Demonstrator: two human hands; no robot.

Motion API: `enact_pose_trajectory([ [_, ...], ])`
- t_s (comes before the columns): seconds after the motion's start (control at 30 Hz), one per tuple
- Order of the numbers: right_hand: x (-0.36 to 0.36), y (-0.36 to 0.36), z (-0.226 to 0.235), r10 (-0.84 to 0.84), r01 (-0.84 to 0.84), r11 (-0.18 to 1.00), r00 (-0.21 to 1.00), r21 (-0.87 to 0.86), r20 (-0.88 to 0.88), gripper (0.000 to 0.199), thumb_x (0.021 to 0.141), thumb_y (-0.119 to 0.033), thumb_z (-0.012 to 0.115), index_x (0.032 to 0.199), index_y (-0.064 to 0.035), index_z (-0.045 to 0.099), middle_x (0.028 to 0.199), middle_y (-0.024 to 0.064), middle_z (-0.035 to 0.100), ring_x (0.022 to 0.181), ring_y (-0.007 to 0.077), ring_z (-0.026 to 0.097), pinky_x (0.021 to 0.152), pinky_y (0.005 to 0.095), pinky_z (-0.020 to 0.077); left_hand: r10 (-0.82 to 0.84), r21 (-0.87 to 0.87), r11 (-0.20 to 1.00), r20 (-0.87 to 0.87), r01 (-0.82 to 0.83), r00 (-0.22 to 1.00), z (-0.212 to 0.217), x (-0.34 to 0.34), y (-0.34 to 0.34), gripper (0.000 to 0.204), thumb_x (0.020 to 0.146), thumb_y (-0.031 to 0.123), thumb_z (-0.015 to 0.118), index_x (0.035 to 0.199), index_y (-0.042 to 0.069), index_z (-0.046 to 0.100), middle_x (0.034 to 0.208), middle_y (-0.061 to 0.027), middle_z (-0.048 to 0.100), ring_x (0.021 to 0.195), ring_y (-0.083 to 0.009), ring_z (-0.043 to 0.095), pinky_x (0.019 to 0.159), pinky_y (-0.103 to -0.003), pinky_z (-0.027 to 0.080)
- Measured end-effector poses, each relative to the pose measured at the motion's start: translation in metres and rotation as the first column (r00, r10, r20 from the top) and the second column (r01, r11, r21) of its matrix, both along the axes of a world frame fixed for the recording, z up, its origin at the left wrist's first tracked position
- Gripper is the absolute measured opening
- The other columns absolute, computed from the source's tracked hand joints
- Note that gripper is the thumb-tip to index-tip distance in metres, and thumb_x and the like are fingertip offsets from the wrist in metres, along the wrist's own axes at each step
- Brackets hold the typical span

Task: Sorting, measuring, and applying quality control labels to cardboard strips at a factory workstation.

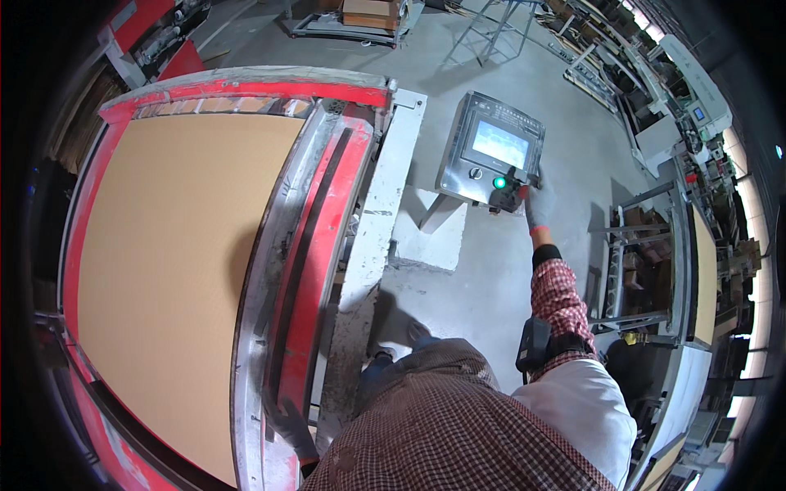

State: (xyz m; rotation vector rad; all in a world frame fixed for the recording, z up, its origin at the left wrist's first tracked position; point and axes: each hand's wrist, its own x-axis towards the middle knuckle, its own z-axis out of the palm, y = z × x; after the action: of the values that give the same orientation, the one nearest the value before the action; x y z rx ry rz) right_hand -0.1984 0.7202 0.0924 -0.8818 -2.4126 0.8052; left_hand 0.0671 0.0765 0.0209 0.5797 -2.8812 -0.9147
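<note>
A grey control box (491, 151) with a lit screen (500, 146), a rotary knob (476, 173) and a glowing green button (499, 183) stands on a post ahead of me. My right hand (538, 203), in a grey glove, reaches to its lower right corner; its fingers are partly lost against the dark panel there. My left hand (292, 427), also gloved, rests with fingers stretched out on the red rail (315, 286) of a large machine at my left. A flat brown cardboard sheet (180, 270) lies in the machine's bed.
A chipped white beam (368, 245) runs along the machine between it and me. To the right stands a metal rack (639, 262) holding cardboard pieces. Farther off are a cart with a carton (370, 13) and a blue metal stand (499, 29).
</note>
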Motion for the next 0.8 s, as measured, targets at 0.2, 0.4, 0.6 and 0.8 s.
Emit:
enact_pose_trajectory([
  [0.2, -0.057, 0.045, -0.030, 0.074, -0.132, 0.875, 0.987, 0.466, 0.140, 0.054, 0.074, -0.003, 0.055, 0.126, -0.0170, 0.057, 0.080, 0.0127, 0.064, 0.084, 0.0283, 0.062, 0.070, 0.0402, 0.0479, 0.286, 0.142, 0.944, 0.094, -0.298, 0.954, -0.039, 0.066, 0.038, 0.048, 0.091, 0.024, 0.054, 0.129, -0.004, 0.047, 0.123, -0.0247, 0.055, 0.115, -0.0383, 0.052, 0.095, -0.044, 0.043],
  [0.4, -0.055, 0.053, -0.022, 0.119, -0.092, 0.907, 0.992, 0.411, -0.042, 0.052, 0.070, -0.004, 0.057, 0.121, -0.0168, 0.061, 0.076, 0.0086, 0.063, 0.075, 0.0272, 0.060, 0.072, 0.0399, 0.0441, 0.255, -0.315, 0.929, 0.155, -0.197, 0.954, -0.052, 0.097, 0.069, 0.043, 0.093, 0.026, 0.045, 0.125, -0.003, 0.051, 0.116, -0.0248, 0.055, 0.106, -0.0407, 0.051, 0.091, -0.047, 0.040],
  [0.6, -0.064, 0.083, -0.048, 0.220, -0.215, 0.799, 0.974, 0.562, 0.059, 0.053, 0.071, -0.005, 0.057, 0.122, -0.0198, 0.060, 0.081, 0.0157, 0.062, 0.076, 0.0324, 0.059, 0.070, 0.0424, 0.0459, 0.366, -0.409, 0.868, 0.146, -0.281, 0.919, -0.044, 0.062, 0.100, 0.041, 0.092, 0.027, 0.042, 0.118, -0.002, 0.056, 0.110, -0.0227, 0.057, 0.103, -0.0384, 0.052, 0.091, -0.047, 0.039],
  [0.8, -0.062, 0.040, -0.027, 0.397, -0.567, 0.580, 0.824, 0.585, 0.406, 0.021, 0.086, -0.014, 0.048, 0.101, -0.0034, 0.059, 0.080, 0.0168, 0.062, 0.077, 0.0332, 0.059, 0.072, 0.0452, 0.0453, 0.198, -0.303, 0.922, -0.162, -0.240, 0.967, -0.031, 0.081, 0.092, 0.037, 0.087, 0.023, 0.044, 0.113, 0.000, 0.060, 0.110, -0.0236, 0.058, 0.102, -0.0398, 0.052, 0.092, -0.047, 0.040],
])
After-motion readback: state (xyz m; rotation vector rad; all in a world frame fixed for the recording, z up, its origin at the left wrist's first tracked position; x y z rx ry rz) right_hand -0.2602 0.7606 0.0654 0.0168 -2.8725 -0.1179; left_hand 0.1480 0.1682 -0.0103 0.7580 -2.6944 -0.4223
